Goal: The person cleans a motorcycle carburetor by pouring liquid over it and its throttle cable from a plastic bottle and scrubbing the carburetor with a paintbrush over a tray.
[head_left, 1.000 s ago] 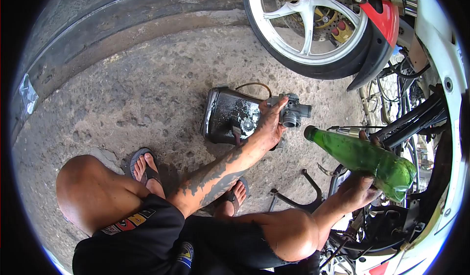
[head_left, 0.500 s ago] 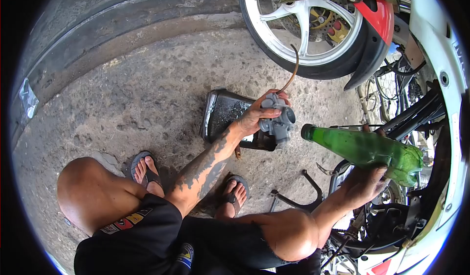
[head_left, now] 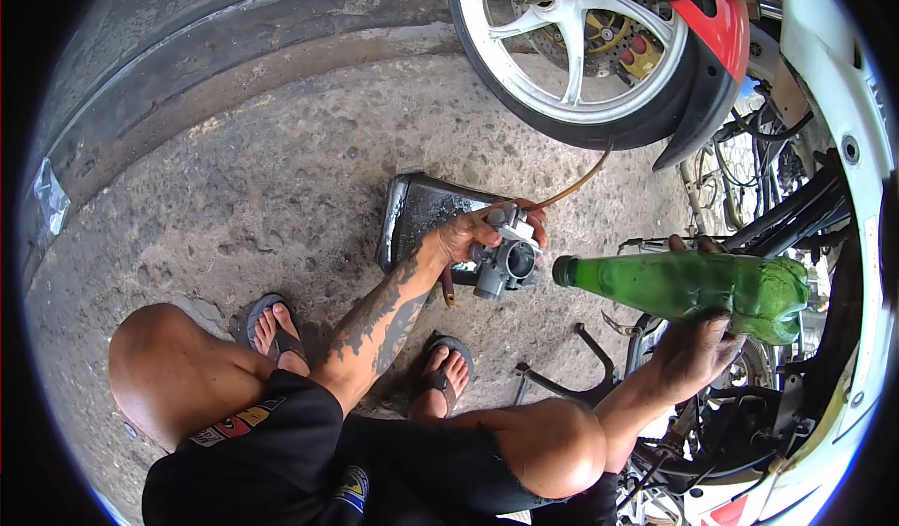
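Observation:
My left hand (head_left: 465, 236) is closed around a grey metal carburetor (head_left: 510, 256), its round bore turned up towards me. From the carburetor a thin brown hose (head_left: 573, 187) curves up and right towards the wheel. Below this hand a black rectangular tray (head_left: 398, 222) lies on the ground, partly covered by the hand and carburetor. To the right, my right hand (head_left: 698, 353) grips a green plastic bottle (head_left: 646, 281) around its body. The bottle lies nearly level, its dark-capped end pointing left at the carburetor, a short gap away.
A motorcycle front wheel (head_left: 573, 49) with white spokes and a red and black fender (head_left: 716, 35) stands at the top. White bodywork (head_left: 857, 133) and exposed frame parts fill the right side. Rough concrete (head_left: 234, 189) lies below, with a step (head_left: 187, 86) behind.
My left hand has moved slightly left and down and turned the carburetor; its hose now swings out to the right. The bottle has shifted a little left and become more level.

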The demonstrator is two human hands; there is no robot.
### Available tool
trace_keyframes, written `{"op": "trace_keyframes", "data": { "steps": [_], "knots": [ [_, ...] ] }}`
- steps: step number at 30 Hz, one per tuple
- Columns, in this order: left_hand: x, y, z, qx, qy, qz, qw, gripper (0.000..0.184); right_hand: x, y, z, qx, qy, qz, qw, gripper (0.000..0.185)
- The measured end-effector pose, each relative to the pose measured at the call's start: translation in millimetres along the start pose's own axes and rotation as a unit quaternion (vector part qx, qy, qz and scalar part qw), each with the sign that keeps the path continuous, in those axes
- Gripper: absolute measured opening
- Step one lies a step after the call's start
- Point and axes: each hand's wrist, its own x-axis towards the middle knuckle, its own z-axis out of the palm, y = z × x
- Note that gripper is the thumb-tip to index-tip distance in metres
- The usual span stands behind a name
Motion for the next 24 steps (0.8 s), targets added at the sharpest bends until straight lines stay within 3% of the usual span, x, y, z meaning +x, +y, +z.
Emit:
{"op": "trace_keyframes", "data": {
  "steps": [9, 10, 13, 17, 21, 24],
  "knots": [
    [-5, -12, -6, -0.093, -0.007, -0.022, 0.995, 0.08, -7, -2, 17, 0.029, 0.019, 0.065, 0.997, 0.082],
    [-4, -14, -7, -0.099, -0.007, -0.025, 0.995, 0.08, -7, -1, 18, 0.027, -0.018, 0.071, 0.997, 0.08],
    [-3, -16, -10, -0.113, -0.007, -0.034, 0.993, 0.081, -10, -1, 10, -0.07, -0.001, 0.112, 0.991, 0.082],
    [-2, -18, -13, -0.127, -0.007, -0.041, 0.991, 0.082, 1, 9, 23, 0.019, -0.047, 0.092, 0.995, 0.082],
    [-2, -20, -18, -0.14, -0.004, -0.042, 0.989, 0.082, -3, 11, 16, 0.035, -0.045, 0.208, 0.977, 0.088],
    [-2, -22, -20, -0.149, -0.003, -0.043, 0.988, 0.083, -3, 11, 12, 0.036, -0.017, 0.218, 0.975, 0.092]
  ]
}}
